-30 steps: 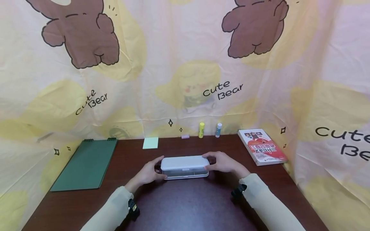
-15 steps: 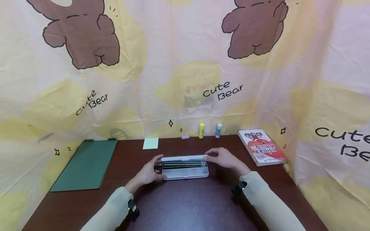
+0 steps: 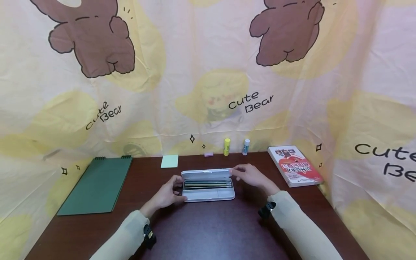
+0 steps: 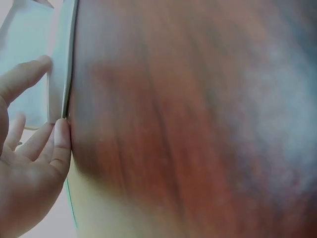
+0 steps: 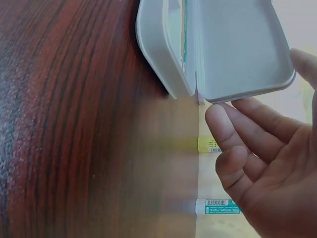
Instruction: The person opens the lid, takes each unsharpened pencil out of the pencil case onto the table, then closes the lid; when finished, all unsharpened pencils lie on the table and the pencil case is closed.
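Note:
A white pencil case lies on the table with its lid raised and leaning back. Several pencils lie side by side in its rear compartment. At the case's left end, my left hand grips the base between thumb and fingers, as the left wrist view also shows of the hand. My right hand holds the lid's right end. In the right wrist view, the thumb touches the lid's edge and the fingers of the hand lie along the lid's end and underside.
A green spiral pad lies at the left, a red-and-white book at the right. Along the back stand a yellow glue stick and a blue-and-white one. Near them lie pale green sticky notes and a small pink block.
My right hand has swung the lid up and back, moving slightly away from me, and the pencils inside have come into view. My left hand has stayed at the case's left end.

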Demonstrator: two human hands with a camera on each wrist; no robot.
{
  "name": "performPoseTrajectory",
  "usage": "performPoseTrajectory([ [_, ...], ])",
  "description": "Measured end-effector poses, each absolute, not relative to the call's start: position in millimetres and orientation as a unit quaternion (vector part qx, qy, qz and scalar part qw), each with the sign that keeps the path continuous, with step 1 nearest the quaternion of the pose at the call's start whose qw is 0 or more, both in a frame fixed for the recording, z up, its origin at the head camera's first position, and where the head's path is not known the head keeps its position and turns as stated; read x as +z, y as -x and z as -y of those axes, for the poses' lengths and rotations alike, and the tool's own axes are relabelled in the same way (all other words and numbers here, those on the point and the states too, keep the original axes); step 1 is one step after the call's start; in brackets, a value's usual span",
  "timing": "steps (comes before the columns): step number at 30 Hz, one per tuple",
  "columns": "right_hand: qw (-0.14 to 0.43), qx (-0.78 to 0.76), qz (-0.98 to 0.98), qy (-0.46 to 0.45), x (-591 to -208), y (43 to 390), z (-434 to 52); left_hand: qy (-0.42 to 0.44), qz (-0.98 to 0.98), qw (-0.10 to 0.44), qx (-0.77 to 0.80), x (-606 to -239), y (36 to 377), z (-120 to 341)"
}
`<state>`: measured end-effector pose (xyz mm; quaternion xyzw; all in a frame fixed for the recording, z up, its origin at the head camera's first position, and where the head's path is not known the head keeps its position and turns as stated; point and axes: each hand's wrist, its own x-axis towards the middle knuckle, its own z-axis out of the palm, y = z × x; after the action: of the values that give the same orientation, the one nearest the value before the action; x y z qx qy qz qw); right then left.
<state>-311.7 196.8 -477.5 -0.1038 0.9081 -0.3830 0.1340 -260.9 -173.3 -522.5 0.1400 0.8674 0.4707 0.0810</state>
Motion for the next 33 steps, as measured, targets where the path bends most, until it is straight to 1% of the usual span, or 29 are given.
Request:
performPoseTrajectory([
  [6, 0.133, -0.387, -0.908, 0.094, -475.6, 314.8, -195.0, -0.172, -0.886, 0.070, 0.424, -519.9, 260.9, 174.1],
  [15, 0.137, -0.404, -0.901, 0.082, -477.2, 318.9, -196.6, -0.196, -0.888, 0.071, 0.410, -517.8, 263.8, 173.6],
  [18, 0.131, -0.401, -0.902, 0.091, -479.0, 319.1, -198.2, -0.199, -0.885, 0.074, 0.415, -518.3, 264.5, 174.4],
  [25, 0.094, -0.390, -0.910, 0.108, -482.3, 317.5, -199.9, -0.204, -0.885, 0.081, 0.410, -517.6, 265.4, 175.6],
  [29, 0.092, -0.375, -0.914, 0.128, -484.5, 315.8, -200.1, -0.203, -0.885, 0.088, 0.410, -517.5, 266.2, 176.3],
  [33, 0.099, -0.357, -0.913, 0.170, -487.4, 313.2, -195.4, -0.202, -0.883, 0.095, 0.412, -517.4, 266.5, 176.7],
])
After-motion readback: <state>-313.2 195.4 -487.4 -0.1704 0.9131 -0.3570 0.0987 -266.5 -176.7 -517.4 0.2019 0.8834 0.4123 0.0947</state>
